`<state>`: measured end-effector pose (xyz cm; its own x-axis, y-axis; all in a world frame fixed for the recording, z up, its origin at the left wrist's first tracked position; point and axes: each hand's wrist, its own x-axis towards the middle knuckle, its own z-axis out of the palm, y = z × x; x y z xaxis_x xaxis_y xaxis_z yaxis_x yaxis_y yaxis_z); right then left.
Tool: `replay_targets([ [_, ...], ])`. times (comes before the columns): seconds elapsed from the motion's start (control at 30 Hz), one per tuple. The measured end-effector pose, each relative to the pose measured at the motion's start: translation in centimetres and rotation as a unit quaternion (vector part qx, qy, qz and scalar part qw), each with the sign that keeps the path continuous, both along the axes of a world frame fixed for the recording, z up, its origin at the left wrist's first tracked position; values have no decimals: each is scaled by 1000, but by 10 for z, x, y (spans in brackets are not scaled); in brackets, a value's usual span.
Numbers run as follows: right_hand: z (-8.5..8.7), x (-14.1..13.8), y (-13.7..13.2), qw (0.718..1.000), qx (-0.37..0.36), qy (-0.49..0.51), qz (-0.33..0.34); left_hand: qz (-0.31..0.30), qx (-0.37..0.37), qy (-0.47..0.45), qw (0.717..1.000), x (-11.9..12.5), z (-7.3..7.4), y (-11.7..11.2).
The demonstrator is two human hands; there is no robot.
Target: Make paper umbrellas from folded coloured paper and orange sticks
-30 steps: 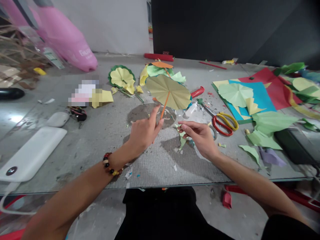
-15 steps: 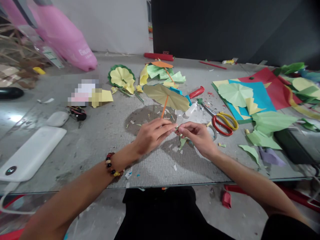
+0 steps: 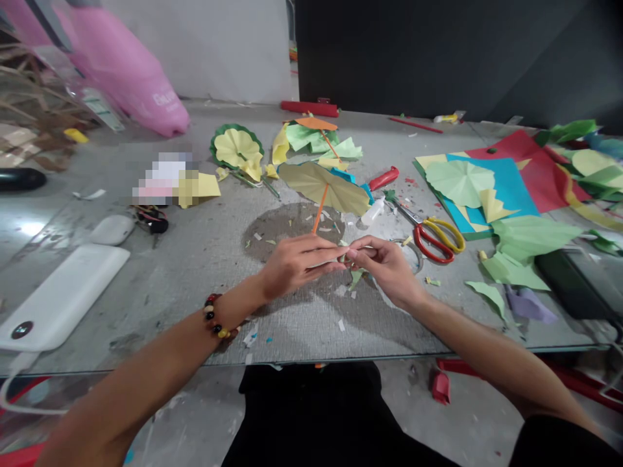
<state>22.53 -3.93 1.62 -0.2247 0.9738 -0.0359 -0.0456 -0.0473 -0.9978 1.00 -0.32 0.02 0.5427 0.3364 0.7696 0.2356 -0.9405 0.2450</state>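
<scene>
My left hand [image 3: 294,263] is closed, its fingers stretched to the right and pressed together. An orange stick [image 3: 320,211] runs down behind its knuckles from a pleated yellow-green paper disc [image 3: 316,185] like a small umbrella, which casts a shadow on the tabletop. The hand's grip on the stick is hidden. My right hand [image 3: 387,266] pinches a tiny piece of light green paper [image 3: 346,257] with thumb and forefinger, and its fingertips touch those of my left hand. Below them lies a light green paper scrap [image 3: 356,279], and behind the right hand a roll of tape [image 3: 416,256] shows partly.
Scissors [image 3: 438,240] and a white glue bottle [image 3: 374,211] lie beyond my right hand. Coloured paper sheets [image 3: 516,188] and a black box [image 3: 579,285] are at right. A white power bank [image 3: 68,295] lies at left, paper flowers [image 3: 237,148] and a pink bottle [image 3: 126,71] farther back.
My left hand's fingers have straightened and shifted slightly, their tips now meeting the right hand's. The right hand has hardly moved.
</scene>
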Motion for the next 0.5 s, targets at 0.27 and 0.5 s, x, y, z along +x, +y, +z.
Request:
replay_targets([
  [0.27,-3,-1,1,1000,-17,5,22,19,-24,-23,999,3,2,-4],
  [0.5,-3,-2,2,1000,-12,9,-19,37,66,-7,997,3,7,-10],
])
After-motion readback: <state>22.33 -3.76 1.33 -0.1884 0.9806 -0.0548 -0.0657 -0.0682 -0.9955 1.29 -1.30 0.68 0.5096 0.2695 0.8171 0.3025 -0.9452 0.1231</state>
